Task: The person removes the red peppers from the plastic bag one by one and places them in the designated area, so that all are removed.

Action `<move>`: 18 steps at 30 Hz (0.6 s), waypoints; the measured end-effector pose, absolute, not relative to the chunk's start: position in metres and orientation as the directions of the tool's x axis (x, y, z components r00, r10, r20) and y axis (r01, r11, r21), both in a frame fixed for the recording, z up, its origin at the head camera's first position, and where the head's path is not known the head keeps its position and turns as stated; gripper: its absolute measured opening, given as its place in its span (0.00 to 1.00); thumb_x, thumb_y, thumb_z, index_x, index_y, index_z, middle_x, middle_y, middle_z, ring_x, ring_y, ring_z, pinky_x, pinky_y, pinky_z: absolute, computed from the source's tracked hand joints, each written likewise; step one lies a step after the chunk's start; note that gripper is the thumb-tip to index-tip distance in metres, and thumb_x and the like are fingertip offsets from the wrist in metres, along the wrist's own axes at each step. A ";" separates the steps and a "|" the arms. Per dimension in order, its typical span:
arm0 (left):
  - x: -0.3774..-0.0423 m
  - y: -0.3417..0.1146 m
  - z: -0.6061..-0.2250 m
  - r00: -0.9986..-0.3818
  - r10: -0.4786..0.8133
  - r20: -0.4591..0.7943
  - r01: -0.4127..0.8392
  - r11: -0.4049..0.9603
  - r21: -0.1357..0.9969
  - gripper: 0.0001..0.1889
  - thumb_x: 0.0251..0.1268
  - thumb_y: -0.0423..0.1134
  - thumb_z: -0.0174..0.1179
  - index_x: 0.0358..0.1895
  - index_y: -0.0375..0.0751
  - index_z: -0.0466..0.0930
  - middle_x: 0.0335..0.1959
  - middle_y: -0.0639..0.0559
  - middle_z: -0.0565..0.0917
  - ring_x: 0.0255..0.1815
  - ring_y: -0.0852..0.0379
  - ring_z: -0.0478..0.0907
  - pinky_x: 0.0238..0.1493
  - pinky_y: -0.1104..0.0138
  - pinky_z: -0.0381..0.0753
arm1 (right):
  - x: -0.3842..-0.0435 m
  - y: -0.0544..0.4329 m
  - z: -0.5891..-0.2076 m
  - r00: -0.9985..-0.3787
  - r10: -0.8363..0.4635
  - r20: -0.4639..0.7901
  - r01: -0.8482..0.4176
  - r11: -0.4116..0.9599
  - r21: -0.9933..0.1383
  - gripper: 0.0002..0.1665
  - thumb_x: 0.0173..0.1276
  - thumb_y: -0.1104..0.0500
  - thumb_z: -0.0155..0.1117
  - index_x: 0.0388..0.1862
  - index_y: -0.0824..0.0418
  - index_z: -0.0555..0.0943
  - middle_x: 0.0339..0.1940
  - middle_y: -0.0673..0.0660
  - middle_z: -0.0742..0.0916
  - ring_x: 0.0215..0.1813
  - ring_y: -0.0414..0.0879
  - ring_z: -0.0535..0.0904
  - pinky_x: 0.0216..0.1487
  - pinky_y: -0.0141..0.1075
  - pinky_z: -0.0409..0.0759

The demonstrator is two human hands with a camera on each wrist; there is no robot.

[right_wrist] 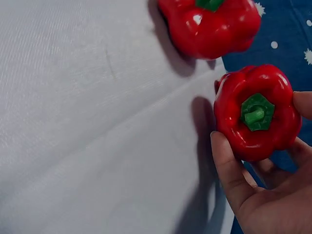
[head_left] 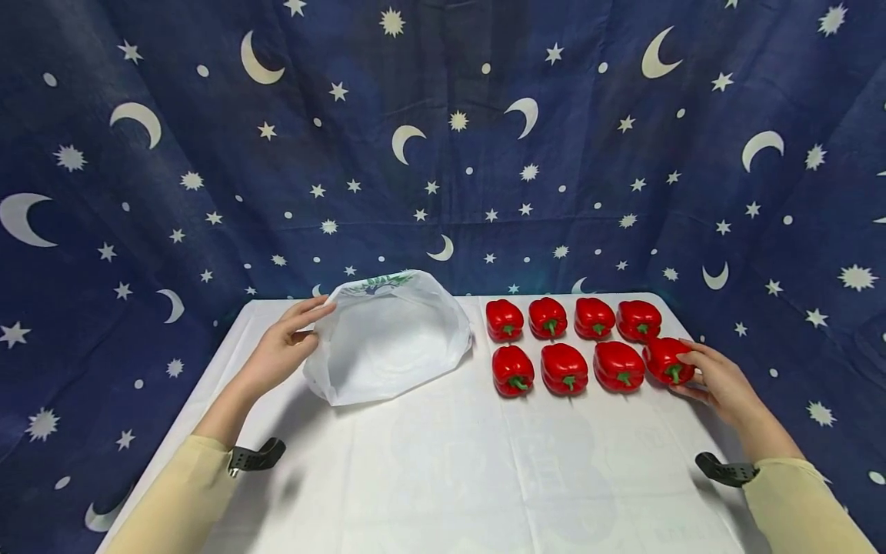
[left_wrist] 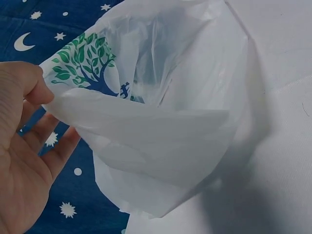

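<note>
A white plastic bag (head_left: 388,346) with a green and blue tree print lies on the table, its mouth held wide. My left hand (head_left: 285,346) pinches the left side of its rim between thumb and fingers; the left wrist view shows the thumb on the printed edge of the bag (left_wrist: 161,141). At the right end of the near row, my right hand (head_left: 720,381) grips a red bell pepper (head_left: 668,361) with a green stem. In the right wrist view, thumb and fingers wrap the sides of this bell pepper (right_wrist: 258,139), stem toward the camera.
Several more red bell peppers stand in two rows right of the bag, among them one (head_left: 618,366) beside the held pepper and one (head_left: 639,320) behind it. A white cloth covers the table (head_left: 443,477). A dark blue curtain (head_left: 443,92) with moons and stars hangs behind.
</note>
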State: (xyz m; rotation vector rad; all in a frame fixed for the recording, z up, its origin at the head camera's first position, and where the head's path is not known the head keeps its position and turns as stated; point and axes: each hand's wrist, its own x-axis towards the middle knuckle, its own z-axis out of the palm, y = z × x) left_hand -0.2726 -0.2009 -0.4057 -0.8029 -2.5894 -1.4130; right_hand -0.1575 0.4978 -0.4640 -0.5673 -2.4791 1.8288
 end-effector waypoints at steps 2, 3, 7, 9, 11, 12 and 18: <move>-0.268 -0.204 -0.404 -0.853 0.403 0.332 0.497 0.435 0.751 0.27 0.76 0.29 0.52 0.74 0.50 0.73 0.80 0.53 0.60 0.76 0.46 0.61 0.57 0.79 0.70 | -0.161 0.497 -0.466 -0.934 0.291 -0.205 0.285 0.262 -0.922 0.44 0.82 0.48 0.49 0.83 0.71 0.45 0.74 0.75 0.59 0.39 0.30 0.76 0.47 0.41 0.85; -0.265 -0.206 -0.404 -0.849 0.401 0.343 0.506 0.432 0.747 0.27 0.76 0.29 0.52 0.74 0.49 0.73 0.80 0.52 0.59 0.76 0.46 0.62 0.57 0.79 0.70 | -0.162 0.497 -0.467 -0.934 0.292 -0.203 0.285 0.270 -0.920 0.44 0.82 0.48 0.48 0.83 0.71 0.45 0.75 0.75 0.59 0.40 0.30 0.76 0.46 0.40 0.85; -0.257 -0.215 -0.400 -0.843 0.382 0.378 0.523 0.423 0.740 0.27 0.76 0.28 0.52 0.75 0.47 0.71 0.80 0.53 0.59 0.73 0.53 0.68 0.60 0.77 0.71 | -0.166 0.496 -0.468 -0.934 0.296 -0.201 0.292 0.307 -0.906 0.42 0.82 0.49 0.44 0.83 0.69 0.44 0.77 0.77 0.57 0.48 0.42 0.77 0.46 0.38 0.85; -0.256 -0.219 -0.399 -0.839 0.383 0.388 0.532 0.423 0.733 0.27 0.75 0.27 0.51 0.75 0.46 0.71 0.80 0.52 0.59 0.71 0.58 0.70 0.61 0.77 0.71 | -0.166 0.496 -0.469 -0.926 0.314 -0.210 0.311 0.317 -0.896 0.42 0.82 0.49 0.43 0.84 0.67 0.43 0.78 0.77 0.55 0.57 0.55 0.74 0.45 0.37 0.85; -0.256 -0.223 -0.399 -0.835 0.388 0.391 0.541 0.442 0.716 0.28 0.75 0.27 0.51 0.76 0.44 0.70 0.80 0.51 0.60 0.70 0.59 0.70 0.61 0.77 0.71 | -0.164 0.496 -0.470 -0.916 0.335 -0.220 0.335 0.335 -0.881 0.43 0.82 0.48 0.44 0.84 0.64 0.41 0.79 0.78 0.54 0.65 0.66 0.67 0.43 0.35 0.85; -0.257 -0.225 -0.399 -0.833 0.391 0.392 0.545 0.457 0.703 0.27 0.75 0.27 0.51 0.76 0.43 0.70 0.80 0.51 0.60 0.70 0.59 0.69 0.61 0.76 0.71 | -0.162 0.496 -0.471 -0.912 0.344 -0.223 0.343 0.345 -0.874 0.44 0.82 0.47 0.44 0.84 0.63 0.41 0.79 0.78 0.53 0.68 0.70 0.64 0.42 0.34 0.85; -0.264 -0.236 -0.403 -0.839 0.391 0.378 0.542 0.669 0.509 0.28 0.73 0.28 0.51 0.75 0.39 0.71 0.79 0.44 0.61 0.71 0.39 0.66 0.53 0.52 0.76 | -0.139 0.494 -0.468 -0.912 0.405 -0.068 0.301 0.547 -0.781 0.47 0.81 0.42 0.46 0.83 0.69 0.44 0.76 0.82 0.58 0.69 0.77 0.63 0.38 0.34 0.83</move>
